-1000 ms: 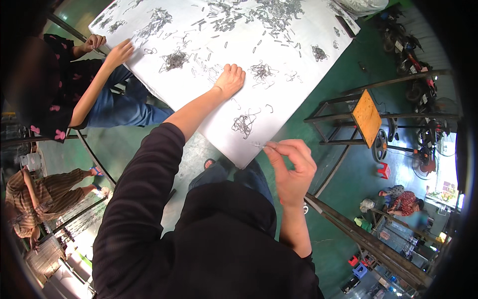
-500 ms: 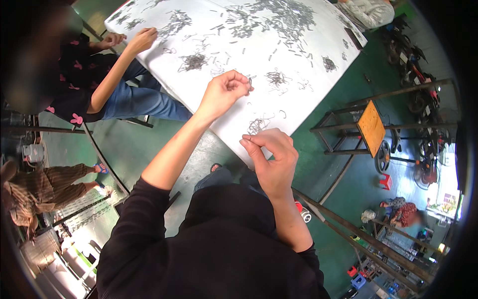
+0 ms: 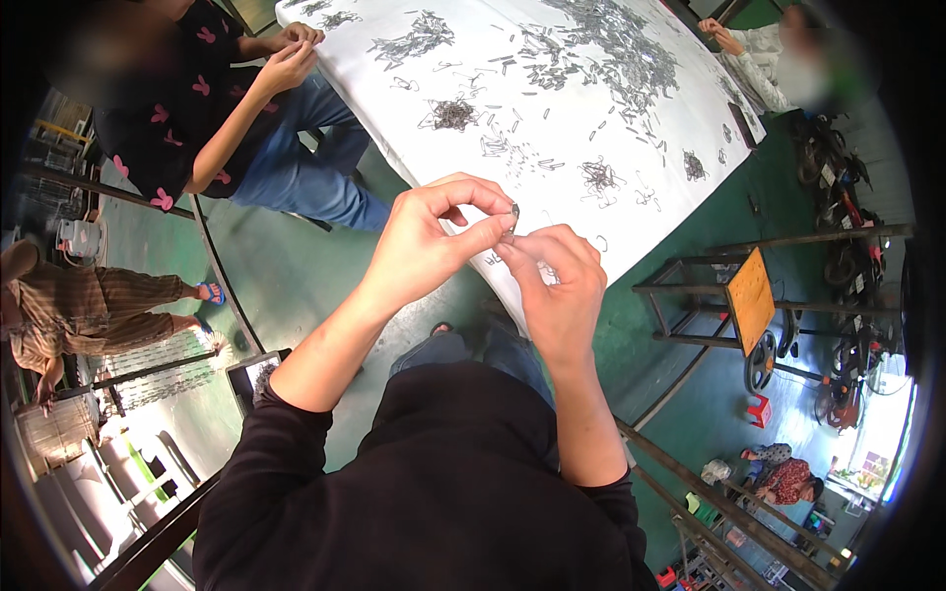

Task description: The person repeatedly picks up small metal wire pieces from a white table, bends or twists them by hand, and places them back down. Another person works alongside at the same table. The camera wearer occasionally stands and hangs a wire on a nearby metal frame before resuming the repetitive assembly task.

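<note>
My left hand (image 3: 439,236) pinches a small dark metal piece (image 3: 514,213) between thumb and fingertips. Right up against it, the thumb and fingers of my right hand (image 3: 562,286) are pressed together; what they hold is too small to make out. Both hands are over the near corner of a white-covered table (image 3: 434,158). Beyond them lie a tangle of thin dark wire pieces (image 3: 599,177) and a dense dark pile of similar pieces (image 3: 454,115). Many short dark strips (image 3: 631,59) are scattered farther back.
At the left table edge sits a person (image 3: 286,64) with both hands together; another person (image 3: 729,37) is at the far right. A metal-framed stool with a yellow top (image 3: 751,298) stands to the right. Behind on the left is a person in striped clothes (image 3: 108,295).
My hands were apart and are now together, the left lower and the right slightly higher. The view has shifted, and the person on the left has brought both hands together.
</note>
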A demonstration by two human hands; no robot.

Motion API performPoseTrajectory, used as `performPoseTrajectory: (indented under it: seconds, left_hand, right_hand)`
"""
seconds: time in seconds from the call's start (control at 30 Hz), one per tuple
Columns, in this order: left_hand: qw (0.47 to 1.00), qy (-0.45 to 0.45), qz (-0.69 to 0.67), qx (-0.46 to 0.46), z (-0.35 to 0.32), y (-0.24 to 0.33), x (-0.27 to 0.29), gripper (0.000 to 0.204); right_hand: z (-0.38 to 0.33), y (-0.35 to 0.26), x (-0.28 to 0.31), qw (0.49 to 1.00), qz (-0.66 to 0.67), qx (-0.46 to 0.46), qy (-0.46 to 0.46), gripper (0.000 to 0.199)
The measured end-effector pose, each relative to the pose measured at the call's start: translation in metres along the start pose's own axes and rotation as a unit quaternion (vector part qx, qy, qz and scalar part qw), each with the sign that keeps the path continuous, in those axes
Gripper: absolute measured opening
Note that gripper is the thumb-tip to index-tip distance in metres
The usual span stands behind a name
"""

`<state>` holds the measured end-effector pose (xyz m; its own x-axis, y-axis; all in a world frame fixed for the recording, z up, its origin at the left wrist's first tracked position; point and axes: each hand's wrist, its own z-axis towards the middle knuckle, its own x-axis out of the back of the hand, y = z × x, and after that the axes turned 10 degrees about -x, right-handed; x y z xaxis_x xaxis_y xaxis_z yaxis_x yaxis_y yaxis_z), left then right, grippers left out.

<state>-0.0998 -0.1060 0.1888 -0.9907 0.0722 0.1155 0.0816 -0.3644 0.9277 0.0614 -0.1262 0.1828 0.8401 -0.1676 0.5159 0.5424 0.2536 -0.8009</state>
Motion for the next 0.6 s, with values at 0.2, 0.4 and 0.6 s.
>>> performPoseTrajectory:
  seconds: [0.2, 0.4, 0.6]
  left_hand:
    - [0.999, 0.024, 0.031, -0.017, -0.005, 0.007, 0.001, 0.01]
    - [0.993, 0.077, 0.092, -0.012, -0.005, 0.008, 0.002, 0.01]
    - [0.989, 0.111, 0.095, -0.012, -0.007, 0.007, -0.002, 0.01]
  right_hand:
    - [0.006, 0.001, -0.006, 1.0, 0.004, 0.005, -0.021, 0.01]
    - [0.018, 0.003, -0.007, 0.998, 0.005, 0.048, -0.044, 0.011]
    - [0.035, 0.003, -0.007, 0.996, 0.008, 0.054, -0.077, 0.012]
